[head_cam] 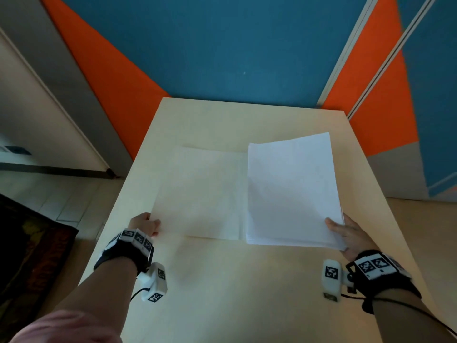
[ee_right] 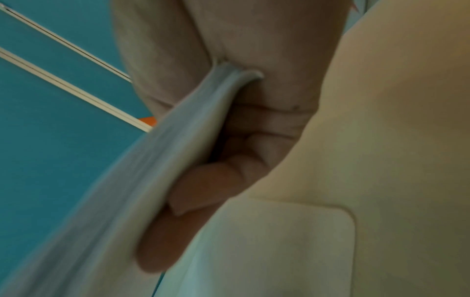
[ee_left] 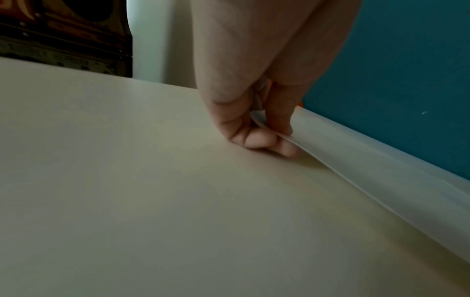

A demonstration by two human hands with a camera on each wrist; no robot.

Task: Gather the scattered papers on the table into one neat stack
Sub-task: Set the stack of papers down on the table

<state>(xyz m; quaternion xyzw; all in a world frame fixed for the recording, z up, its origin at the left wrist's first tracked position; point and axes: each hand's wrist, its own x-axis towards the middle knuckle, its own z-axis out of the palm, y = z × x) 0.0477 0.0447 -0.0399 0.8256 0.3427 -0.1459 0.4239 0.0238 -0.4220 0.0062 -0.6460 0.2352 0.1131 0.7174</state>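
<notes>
A single white sheet (head_cam: 200,191) lies on the pale table (head_cam: 222,280), left of centre. My left hand (head_cam: 146,224) pinches its near left corner, which the left wrist view shows lifted off the table between thumb and fingers (ee_left: 264,138). A thick stack of white papers (head_cam: 291,191) is raised above the table on the right and overlaps the sheet's right edge. My right hand (head_cam: 346,233) grips the stack's near right corner, thumb on top. In the right wrist view the stack's edge (ee_right: 193,130) runs between thumb and curled fingers (ee_right: 203,186).
The table ends at a blue and orange wall (head_cam: 222,45) behind. The floor (head_cam: 61,199) lies beyond the table's left edge, with a dark patterned rug (head_cam: 27,256) on it. Bare tabletop stretches between my forearms and the papers.
</notes>
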